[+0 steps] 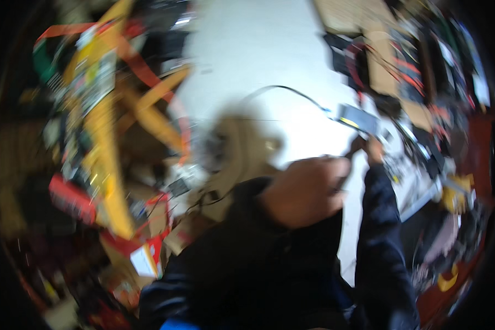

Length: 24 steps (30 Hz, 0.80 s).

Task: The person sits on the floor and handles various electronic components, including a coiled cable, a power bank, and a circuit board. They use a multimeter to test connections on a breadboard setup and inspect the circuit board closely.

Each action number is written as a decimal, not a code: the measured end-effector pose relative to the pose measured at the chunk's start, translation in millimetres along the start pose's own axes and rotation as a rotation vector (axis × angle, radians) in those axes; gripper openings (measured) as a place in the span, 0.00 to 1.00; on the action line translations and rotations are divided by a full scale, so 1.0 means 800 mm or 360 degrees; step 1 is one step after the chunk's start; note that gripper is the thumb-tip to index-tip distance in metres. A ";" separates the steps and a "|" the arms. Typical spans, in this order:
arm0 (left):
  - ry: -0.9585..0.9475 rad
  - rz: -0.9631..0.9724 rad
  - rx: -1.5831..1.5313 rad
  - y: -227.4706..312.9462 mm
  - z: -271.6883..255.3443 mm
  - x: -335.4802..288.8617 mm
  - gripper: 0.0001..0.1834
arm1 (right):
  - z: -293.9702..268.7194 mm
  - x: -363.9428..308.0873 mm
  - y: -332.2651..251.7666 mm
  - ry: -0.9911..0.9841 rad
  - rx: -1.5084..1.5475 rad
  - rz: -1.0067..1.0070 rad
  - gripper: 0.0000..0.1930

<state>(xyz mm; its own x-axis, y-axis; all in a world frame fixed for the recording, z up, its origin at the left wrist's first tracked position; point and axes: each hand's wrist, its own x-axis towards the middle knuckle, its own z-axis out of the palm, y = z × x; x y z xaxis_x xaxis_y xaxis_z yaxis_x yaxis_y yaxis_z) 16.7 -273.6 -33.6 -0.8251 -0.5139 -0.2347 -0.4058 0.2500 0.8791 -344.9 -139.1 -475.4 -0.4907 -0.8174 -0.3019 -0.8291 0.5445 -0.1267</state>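
Note:
My left hand [309, 192] is blurred, its fingers curled in a fist in front of my body. A dark thing at its finger side is too smeared to name. Farther right, my right hand [374, 149] pinches the near edge of a small dark rectangular device [359, 118] with a yellow mark on its side. From the device's left end a thin black cable [283, 87] arcs away to the left. Both arms wear dark sleeves.
A pale tabletop [247, 44] runs away from me. On the left lie a long yellow bar [105, 148], an orange strap [140, 66] and a red box [71, 199]. Cardboard [380, 60], wires and tools crowd the right side. A dark blurred shadow falls on the surface.

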 end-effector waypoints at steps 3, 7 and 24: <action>0.0304 0.0201 0.0025 0.002 0.010 -0.004 0.11 | -0.032 -0.041 -0.041 -0.0367 0.2209 0.0324 0.17; 0.0674 0.0369 -0.0182 0.020 0.010 -0.019 0.12 | -0.125 -0.142 -0.141 -0.0349 0.2973 0.0254 0.23; 0.2679 0.0524 -0.0313 -0.070 -0.134 -0.552 0.10 | -0.469 -0.428 -0.541 -0.0136 0.2546 -0.1143 0.09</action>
<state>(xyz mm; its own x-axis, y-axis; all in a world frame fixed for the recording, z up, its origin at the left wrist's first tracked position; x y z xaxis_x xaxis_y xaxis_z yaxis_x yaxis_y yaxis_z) 446.1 -148.4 65.7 0.4794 -0.7241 0.4958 -0.1615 0.4826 0.8609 81.5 -165.8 37.2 -0.1203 -0.9747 0.1881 0.2248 -0.2114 -0.9512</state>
